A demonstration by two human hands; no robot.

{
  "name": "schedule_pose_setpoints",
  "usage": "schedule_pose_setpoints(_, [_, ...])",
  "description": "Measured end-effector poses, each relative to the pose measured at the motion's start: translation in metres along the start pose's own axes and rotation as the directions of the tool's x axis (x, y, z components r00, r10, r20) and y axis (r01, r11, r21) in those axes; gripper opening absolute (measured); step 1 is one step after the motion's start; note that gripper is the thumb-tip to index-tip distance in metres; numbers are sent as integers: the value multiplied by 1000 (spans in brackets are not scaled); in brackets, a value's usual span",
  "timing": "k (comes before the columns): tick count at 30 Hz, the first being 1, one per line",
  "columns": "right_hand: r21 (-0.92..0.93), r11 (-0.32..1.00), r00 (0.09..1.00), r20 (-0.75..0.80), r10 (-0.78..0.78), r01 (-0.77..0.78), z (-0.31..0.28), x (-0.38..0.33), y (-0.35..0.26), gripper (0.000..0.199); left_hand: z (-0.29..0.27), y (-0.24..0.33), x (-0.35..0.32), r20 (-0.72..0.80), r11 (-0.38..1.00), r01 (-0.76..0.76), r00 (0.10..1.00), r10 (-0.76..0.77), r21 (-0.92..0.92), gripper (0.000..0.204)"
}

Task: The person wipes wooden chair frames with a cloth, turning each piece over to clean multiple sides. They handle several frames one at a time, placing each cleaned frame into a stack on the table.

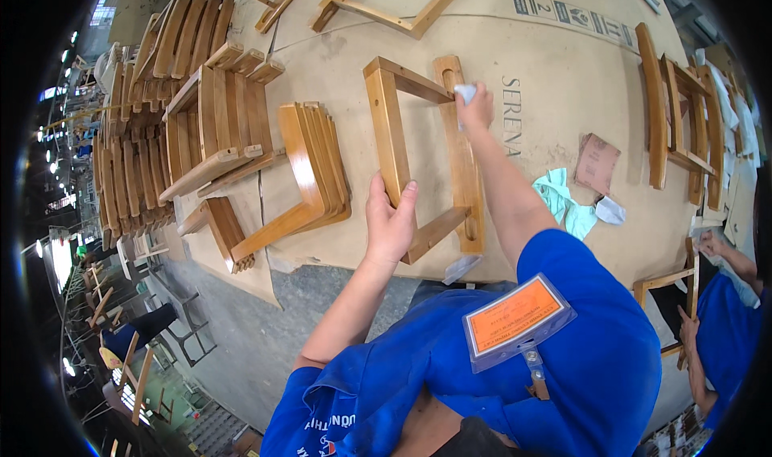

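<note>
A varnished wooden frame (392,135), with two long rails joined by two crosspieces, rests on the cardboard-covered table in front of me. My left hand (392,220) grips its left rail near the close end, thumb on the outer right side; the other fingers are partly hidden. At the far end of the right rail, my right hand (476,107) pinches a small whitish pad (464,97), which I cannot tell to be paper or cloth. The pad lies against or just beside that rail.
Stacked wooden frames (318,159) stand close on the left, with taller piles (193,31) behind. A brown sandpaper sheet (597,163) and a mint-green cloth (565,204) lie to the right. More frames (675,119) stand at the right edge. A co-worker (728,320) handles a frame at lower right.
</note>
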State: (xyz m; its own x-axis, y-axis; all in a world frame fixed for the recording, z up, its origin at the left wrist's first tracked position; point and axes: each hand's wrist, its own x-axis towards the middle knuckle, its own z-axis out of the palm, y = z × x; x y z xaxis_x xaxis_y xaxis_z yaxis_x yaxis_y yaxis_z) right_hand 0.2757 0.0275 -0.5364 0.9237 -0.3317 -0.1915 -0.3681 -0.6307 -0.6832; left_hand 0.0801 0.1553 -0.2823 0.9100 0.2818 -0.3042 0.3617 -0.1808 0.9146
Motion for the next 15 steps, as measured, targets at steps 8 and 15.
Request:
schedule_pose_setpoints(8, [84,995,998,6,-56,55,1,13,-4,56,-11,-3,2,12,998,-1,1000,0,61,39])
schedule_pose_setpoints(15, [-293,952,980,194,-33,90,-8,-30,12,55,-20,-17,7,-26,999,-26,999,24,-45,40])
